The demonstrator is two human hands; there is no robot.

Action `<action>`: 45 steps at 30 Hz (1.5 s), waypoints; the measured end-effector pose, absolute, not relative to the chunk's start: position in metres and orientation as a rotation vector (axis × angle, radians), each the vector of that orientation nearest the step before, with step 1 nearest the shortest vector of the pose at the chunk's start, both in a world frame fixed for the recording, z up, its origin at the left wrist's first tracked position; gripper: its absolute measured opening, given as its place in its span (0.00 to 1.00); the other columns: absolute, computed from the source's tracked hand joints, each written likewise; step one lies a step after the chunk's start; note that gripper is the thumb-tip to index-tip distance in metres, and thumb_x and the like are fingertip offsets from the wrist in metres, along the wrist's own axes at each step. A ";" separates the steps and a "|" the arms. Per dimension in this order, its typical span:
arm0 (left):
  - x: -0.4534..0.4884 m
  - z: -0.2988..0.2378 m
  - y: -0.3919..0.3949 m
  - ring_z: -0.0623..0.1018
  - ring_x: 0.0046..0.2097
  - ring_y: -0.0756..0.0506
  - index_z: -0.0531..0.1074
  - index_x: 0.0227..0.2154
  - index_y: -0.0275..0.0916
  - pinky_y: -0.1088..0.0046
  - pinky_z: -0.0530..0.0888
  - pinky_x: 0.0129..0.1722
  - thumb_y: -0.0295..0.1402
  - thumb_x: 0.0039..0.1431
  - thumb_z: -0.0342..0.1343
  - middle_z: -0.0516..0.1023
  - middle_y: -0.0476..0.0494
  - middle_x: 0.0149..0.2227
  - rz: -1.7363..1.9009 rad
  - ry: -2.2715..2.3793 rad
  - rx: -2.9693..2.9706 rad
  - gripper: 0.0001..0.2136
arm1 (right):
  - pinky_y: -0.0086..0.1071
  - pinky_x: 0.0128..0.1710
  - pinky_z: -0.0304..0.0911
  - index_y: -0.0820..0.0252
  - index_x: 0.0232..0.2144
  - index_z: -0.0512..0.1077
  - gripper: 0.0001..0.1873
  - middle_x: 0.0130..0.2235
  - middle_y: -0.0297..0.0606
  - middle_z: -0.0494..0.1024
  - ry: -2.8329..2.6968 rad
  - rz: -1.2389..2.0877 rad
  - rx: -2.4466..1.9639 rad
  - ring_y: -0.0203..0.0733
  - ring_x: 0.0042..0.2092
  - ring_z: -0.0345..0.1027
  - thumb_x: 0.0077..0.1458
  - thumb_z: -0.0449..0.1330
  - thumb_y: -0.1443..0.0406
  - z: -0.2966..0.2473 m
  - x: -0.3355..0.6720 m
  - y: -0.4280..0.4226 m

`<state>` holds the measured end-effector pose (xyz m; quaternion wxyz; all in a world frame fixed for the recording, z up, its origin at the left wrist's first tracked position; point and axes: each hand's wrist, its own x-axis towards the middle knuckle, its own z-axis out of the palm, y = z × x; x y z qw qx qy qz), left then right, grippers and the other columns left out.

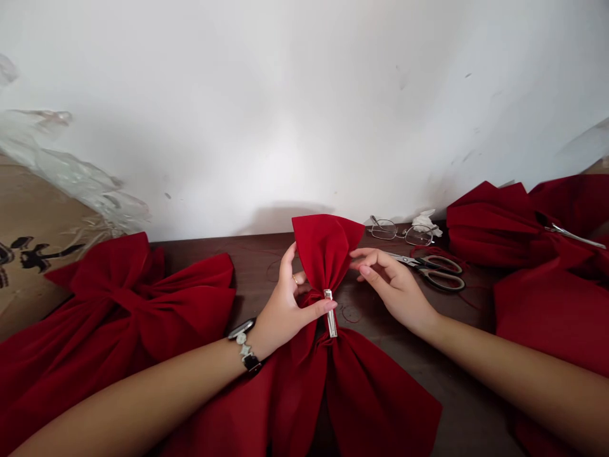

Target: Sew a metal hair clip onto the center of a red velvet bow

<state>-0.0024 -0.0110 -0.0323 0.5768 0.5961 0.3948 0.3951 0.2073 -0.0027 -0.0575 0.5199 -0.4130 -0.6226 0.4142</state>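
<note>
A red velvet bow stands gathered at its middle on the dark wooden table, its lower loops spreading toward me. A silver metal clip clamps the gathered centre. My left hand pinches the gathered middle, thumb beside the clip, fingers up along the upper loop's left edge; it wears a ring and a wrist bracelet. My right hand hovers by the upper loop's right edge with fingers loosely spread, fingertips near the fabric, holding nothing.
A finished red bow lies at the left. More red fabric is piled at the right with a metal clip on it. Scissors, eyeglasses and crumpled tissue lie by the white wall. Cardboard and plastic wrap sit far left.
</note>
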 end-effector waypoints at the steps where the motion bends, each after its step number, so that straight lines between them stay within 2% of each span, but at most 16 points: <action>1: -0.002 -0.032 -0.012 0.78 0.47 0.45 0.32 0.64 0.42 0.64 0.70 0.54 0.30 0.52 0.65 0.76 0.39 0.49 0.920 0.926 1.408 0.49 | 0.31 0.41 0.66 0.61 0.30 0.67 0.11 0.49 0.43 0.71 -1.510 1.009 -0.985 0.37 0.43 0.70 0.61 0.57 0.59 -0.058 0.207 -0.003; 3: -0.002 -0.032 -0.013 0.78 0.47 0.44 0.31 0.65 0.42 0.64 0.71 0.53 0.30 0.51 0.65 0.76 0.38 0.49 0.918 0.927 1.431 0.50 | 0.29 0.41 0.65 0.61 0.28 0.68 0.12 0.42 0.43 0.74 -1.531 1.045 -0.971 0.41 0.48 0.69 0.60 0.58 0.60 -0.057 0.207 -0.004; 5: -0.003 -0.032 -0.014 0.78 0.47 0.43 0.29 0.65 0.42 0.63 0.72 0.52 0.30 0.51 0.66 0.75 0.37 0.50 0.921 0.926 1.450 0.52 | 0.27 0.36 0.63 0.61 0.28 0.67 0.12 0.31 0.41 0.73 -1.525 1.095 -0.955 0.44 0.52 0.65 0.60 0.58 0.59 -0.057 0.206 -0.004; 6: -0.003 -0.033 -0.014 0.78 0.47 0.43 0.28 0.65 0.42 0.63 0.72 0.52 0.30 0.51 0.65 0.75 0.36 0.50 0.923 0.926 1.458 0.52 | 0.25 0.33 0.62 0.60 0.28 0.67 0.12 0.28 0.40 0.72 -1.515 1.130 -0.948 0.44 0.51 0.66 0.59 0.59 0.59 -0.057 0.206 -0.004; 8: -0.004 -0.035 -0.014 0.78 0.47 0.43 0.26 0.65 0.43 0.62 0.72 0.52 0.30 0.51 0.65 0.75 0.36 0.50 0.921 0.925 1.477 0.53 | 0.25 0.27 0.60 0.61 0.29 0.66 0.13 0.28 0.38 0.71 -1.481 1.219 -0.928 0.39 0.38 0.69 0.58 0.59 0.58 -0.056 0.206 -0.004; 10: -0.004 -0.036 -0.014 0.78 0.47 0.43 0.25 0.65 0.42 0.62 0.71 0.53 0.31 0.51 0.65 0.76 0.37 0.48 0.909 0.913 1.507 0.54 | 0.26 0.24 0.59 0.61 0.30 0.66 0.14 0.31 0.36 0.71 -1.430 1.313 -0.901 0.32 0.27 0.64 0.58 0.60 0.56 -0.056 0.205 -0.003; 17: -0.003 -0.036 -0.017 0.78 0.46 0.44 0.21 0.65 0.43 0.62 0.71 0.53 0.32 0.52 0.65 0.78 0.40 0.45 0.863 0.847 1.577 0.56 | 0.24 0.21 0.51 0.61 0.31 0.66 0.15 0.20 0.27 0.60 -1.240 1.521 -0.811 0.28 0.21 0.53 0.56 0.61 0.55 -0.052 0.204 -0.003; 19: -0.003 -0.036 -0.016 0.77 0.49 0.43 0.25 0.66 0.41 0.63 0.70 0.54 0.31 0.51 0.65 0.76 0.38 0.48 0.841 0.845 1.575 0.54 | 0.24 0.22 0.51 0.61 0.32 0.67 0.15 0.19 0.27 0.60 -1.206 1.541 -0.800 0.28 0.21 0.53 0.55 0.62 0.55 -0.052 0.204 -0.003; 24: -0.005 -0.040 -0.010 0.74 0.54 0.41 0.50 0.61 0.39 0.67 0.70 0.54 0.33 0.49 0.67 0.69 0.35 0.57 0.830 0.878 1.611 0.40 | 0.24 0.22 0.51 0.61 0.31 0.70 0.13 0.24 0.32 0.67 -1.138 1.571 -0.790 0.29 0.24 0.57 0.52 0.65 0.57 -0.054 0.204 -0.003; 33: -0.009 -0.035 -0.007 0.71 0.57 0.43 0.58 0.57 0.38 0.70 0.67 0.57 0.34 0.50 0.67 0.69 0.38 0.58 0.807 0.850 1.586 0.34 | 0.24 0.24 0.58 0.62 0.29 0.72 0.13 0.24 0.33 0.69 -1.152 1.666 -0.750 0.30 0.26 0.61 0.51 0.66 0.57 -0.053 0.209 0.000; 35: -0.009 -0.034 -0.007 0.72 0.55 0.43 0.63 0.55 0.38 0.70 0.67 0.56 0.36 0.54 0.63 0.72 0.39 0.56 0.809 0.854 1.569 0.26 | 0.25 0.25 0.59 0.63 0.27 0.74 0.13 0.25 0.34 0.69 -1.177 1.652 -0.742 0.31 0.27 0.62 0.49 0.67 0.58 -0.053 0.208 0.000; 37: -0.010 -0.034 -0.006 0.74 0.52 0.44 0.69 0.49 0.37 0.70 0.68 0.54 0.40 0.61 0.55 0.76 0.41 0.51 0.814 0.898 1.558 0.17 | 0.25 0.25 0.59 0.63 0.27 0.76 0.12 0.26 0.34 0.70 -1.188 1.626 -0.744 0.31 0.27 0.62 0.48 0.68 0.59 -0.053 0.206 0.000; 39: -0.011 -0.036 -0.005 0.75 0.47 0.44 0.74 0.41 0.37 0.70 0.69 0.50 0.43 0.65 0.49 0.78 0.44 0.44 0.823 0.977 1.560 0.15 | 0.25 0.25 0.59 0.62 0.28 0.77 0.11 0.26 0.34 0.70 -1.183 1.602 -0.754 0.30 0.27 0.62 0.48 0.68 0.59 -0.053 0.206 0.000; 41: -0.012 -0.037 -0.004 0.74 0.44 0.44 0.76 0.36 0.36 0.69 0.69 0.48 0.43 0.65 0.48 0.79 0.45 0.39 0.822 1.036 1.569 0.17 | 0.26 0.25 0.58 0.62 0.29 0.78 0.11 0.25 0.33 0.70 -1.175 1.587 -0.769 0.30 0.26 0.61 0.48 0.68 0.59 -0.053 0.206 0.000; 45: -0.011 -0.037 -0.002 0.74 0.41 0.45 0.76 0.34 0.35 0.70 0.68 0.46 0.42 0.61 0.54 0.79 0.45 0.38 0.838 1.004 1.507 0.14 | 0.27 0.26 0.57 0.62 0.29 0.79 0.11 0.22 0.33 0.68 -1.187 1.563 -0.799 0.30 0.25 0.59 0.48 0.68 0.59 -0.053 0.208 0.001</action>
